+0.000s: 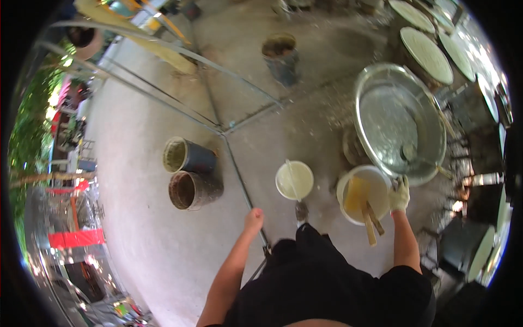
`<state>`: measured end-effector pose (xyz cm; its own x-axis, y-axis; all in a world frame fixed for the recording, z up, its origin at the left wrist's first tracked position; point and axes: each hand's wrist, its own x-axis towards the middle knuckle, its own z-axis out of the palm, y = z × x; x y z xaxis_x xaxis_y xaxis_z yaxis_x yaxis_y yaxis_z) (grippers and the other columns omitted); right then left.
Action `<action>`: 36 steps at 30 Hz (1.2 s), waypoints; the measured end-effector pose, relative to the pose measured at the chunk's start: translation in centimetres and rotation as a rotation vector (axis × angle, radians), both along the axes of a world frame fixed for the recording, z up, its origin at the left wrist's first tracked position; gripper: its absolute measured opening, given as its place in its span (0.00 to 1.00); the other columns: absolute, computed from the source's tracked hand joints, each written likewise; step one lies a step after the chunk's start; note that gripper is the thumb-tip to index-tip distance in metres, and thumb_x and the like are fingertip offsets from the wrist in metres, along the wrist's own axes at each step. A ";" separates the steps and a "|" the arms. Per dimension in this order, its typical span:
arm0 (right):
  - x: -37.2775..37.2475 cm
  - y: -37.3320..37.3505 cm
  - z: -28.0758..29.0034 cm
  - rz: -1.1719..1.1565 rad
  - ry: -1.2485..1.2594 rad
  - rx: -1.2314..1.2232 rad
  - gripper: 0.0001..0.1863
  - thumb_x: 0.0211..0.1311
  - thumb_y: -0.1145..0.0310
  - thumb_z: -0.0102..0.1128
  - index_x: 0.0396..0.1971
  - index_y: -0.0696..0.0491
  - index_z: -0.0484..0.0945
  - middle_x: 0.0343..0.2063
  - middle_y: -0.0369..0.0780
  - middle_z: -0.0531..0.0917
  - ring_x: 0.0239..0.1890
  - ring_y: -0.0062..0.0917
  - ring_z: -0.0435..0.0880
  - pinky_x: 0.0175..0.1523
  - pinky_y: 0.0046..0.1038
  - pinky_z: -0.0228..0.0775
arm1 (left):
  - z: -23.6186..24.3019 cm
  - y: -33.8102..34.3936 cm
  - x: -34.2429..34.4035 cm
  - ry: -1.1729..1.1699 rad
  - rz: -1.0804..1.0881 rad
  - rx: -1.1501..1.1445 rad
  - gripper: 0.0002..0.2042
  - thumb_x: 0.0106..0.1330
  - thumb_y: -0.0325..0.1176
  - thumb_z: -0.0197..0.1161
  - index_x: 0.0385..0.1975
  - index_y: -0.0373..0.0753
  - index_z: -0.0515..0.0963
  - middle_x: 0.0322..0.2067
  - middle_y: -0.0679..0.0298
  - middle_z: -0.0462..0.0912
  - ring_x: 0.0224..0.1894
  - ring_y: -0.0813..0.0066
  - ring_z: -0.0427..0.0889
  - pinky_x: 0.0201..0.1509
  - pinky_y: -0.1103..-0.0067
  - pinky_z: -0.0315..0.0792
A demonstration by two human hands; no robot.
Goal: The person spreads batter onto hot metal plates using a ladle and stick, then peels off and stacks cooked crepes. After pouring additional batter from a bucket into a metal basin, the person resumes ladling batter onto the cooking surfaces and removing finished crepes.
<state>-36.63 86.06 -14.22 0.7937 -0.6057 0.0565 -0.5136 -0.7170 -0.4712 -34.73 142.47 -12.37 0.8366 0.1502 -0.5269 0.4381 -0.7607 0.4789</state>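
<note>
My left hand [254, 219], bare and curled into a fist, hovers over the thin metal bar on the floor; nothing shows in it. On my right hand [399, 195] is a pale glove with darker fingertips. Its fingers point forward, apart, beside the right rim of a white bucket [342, 203]. Whether the palm touches that rim I cannot make out. A yellowish scoop-like thing [357, 192] and wooden handles [371, 224] lean inside this bucket. Just beyond my right hand is a large metal basin [388, 117], with a ladle [409, 152] in it.
A white bowl-like container [303, 180] with a stick across it stands before my foot. Two dark buckets [200, 157] stand to the left, another bucket [282, 66] farther ahead. Metal frame bars [180, 104] cross the left side. Round pale-topped drums [426, 54] line the right.
</note>
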 end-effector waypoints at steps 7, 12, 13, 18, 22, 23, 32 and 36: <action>1.5 -0.1 -0.3 -0.040 -0.017 -0.090 0.20 0.53 0.71 0.56 0.49 0.51 0.76 0.56 0.45 0.72 0.56 0.37 0.73 0.58 0.30 0.68 | -2.8 -0.6 10.7 -0.011 -0.490 0.148 0.15 0.54 0.30 0.58 0.42 0.37 0.74 0.42 0.56 0.76 0.47 0.55 0.75 0.51 0.68 0.71; 1.6 0.2 3.4 -0.021 0.151 -0.120 0.19 0.54 0.71 0.56 0.49 0.52 0.75 0.54 0.46 0.73 0.53 0.39 0.74 0.55 0.32 0.70 | -6.3 -5.2 17.5 -0.066 -0.870 0.143 0.19 0.53 0.28 0.57 0.47 0.35 0.71 0.50 0.57 0.70 0.54 0.54 0.69 0.55 0.66 0.67; 2.1 1.1 4.4 -0.086 0.122 -0.212 0.19 0.54 0.72 0.55 0.48 0.53 0.75 0.54 0.46 0.73 0.52 0.39 0.75 0.54 0.33 0.70 | -7.5 -6.2 19.0 -0.075 -0.985 0.133 0.20 0.53 0.28 0.57 0.48 0.35 0.70 0.50 0.57 0.70 0.53 0.55 0.69 0.55 0.66 0.68; 4.5 13.7 7.5 -0.318 -0.169 -0.148 0.15 0.55 0.78 0.56 0.45 0.55 0.76 0.45 0.44 0.78 0.44 0.33 0.79 0.47 0.28 0.71 | -14.4 -9.1 24.1 -0.089 -1.414 0.123 0.22 0.52 0.29 0.59 0.50 0.36 0.70 0.50 0.57 0.72 0.53 0.56 0.71 0.54 0.67 0.67; 2.9 28.1 1.3 -0.452 -0.186 0.184 0.14 0.52 0.85 0.57 0.39 0.56 0.76 0.30 0.36 0.77 0.25 0.14 0.71 0.27 0.16 0.63 | -21.8 -9.2 24.3 -0.007 -1.748 0.172 0.23 0.51 0.29 0.59 0.50 0.33 0.70 0.48 0.57 0.72 0.52 0.62 0.71 0.52 0.68 0.67; 2.5 31.8 -0.7 -0.498 -0.090 0.309 0.12 0.53 0.85 0.56 0.38 0.57 0.76 0.30 0.36 0.77 0.25 0.14 0.74 0.28 0.17 0.66 | -23.8 -9.4 24.5 -0.007 -1.835 0.190 0.23 0.50 0.28 0.59 0.49 0.32 0.70 0.48 0.56 0.72 0.52 0.62 0.71 0.52 0.70 0.67; -2.3 52.3 -13.7 -1.053 0.078 1.085 0.11 0.55 0.74 0.55 0.39 0.58 0.79 0.35 0.44 0.83 0.39 0.29 0.84 0.44 0.25 0.73 | -38.0 -11.2 21.1 0.024 -2.155 0.266 0.15 0.49 0.29 0.60 0.40 0.37 0.76 0.39 0.58 0.79 0.44 0.63 0.78 0.47 0.70 0.69; -5.1 55.0 -16.4 -1.201 0.106 1.155 0.14 0.57 0.72 0.55 0.43 0.59 0.78 0.37 0.44 0.83 0.38 0.26 0.82 0.44 0.25 0.73 | -39.3 -12.0 20.1 0.261 -2.111 0.362 0.08 0.51 0.33 0.59 0.30 0.42 0.81 0.30 0.58 0.84 0.36 0.61 0.83 0.41 0.67 0.74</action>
